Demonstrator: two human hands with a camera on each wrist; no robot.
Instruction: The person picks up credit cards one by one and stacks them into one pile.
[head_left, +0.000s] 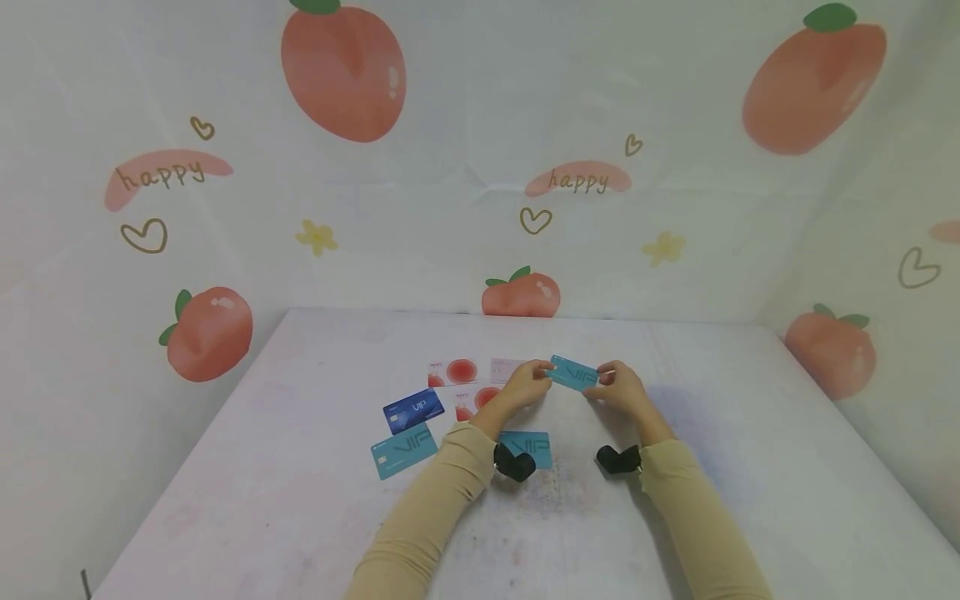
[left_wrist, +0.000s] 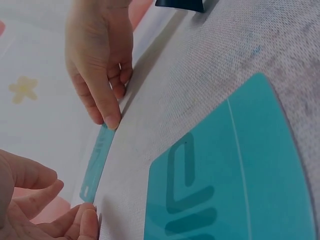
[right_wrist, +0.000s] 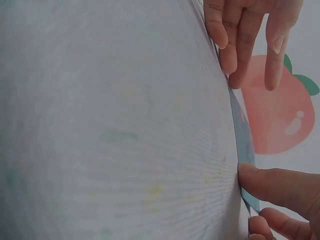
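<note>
A teal VIP card (head_left: 573,374) is between the two hands towards the back of the table, tilted in the head view. My right hand (head_left: 624,392) pinches its right end between thumb and fingers. At the other end, fingertips of my left hand (head_left: 527,383) touch the card, fairly straight. In the right wrist view, the left thumb stands apart from the card (right_wrist: 245,140). Seen from the left wrist, the held card (left_wrist: 97,162) appears nearly edge-on, close to the tabletop. A second teal card (left_wrist: 225,175) lies large in the foreground there.
Left of the hands lie a blue VIP card (head_left: 414,411), another teal card (head_left: 405,452), two white-and-red cards (head_left: 452,372) and a pink card (head_left: 504,369), partly hidden by the left hand. Fruit-patterned cloth (head_left: 450,208) borders the white table (head_left: 270,467).
</note>
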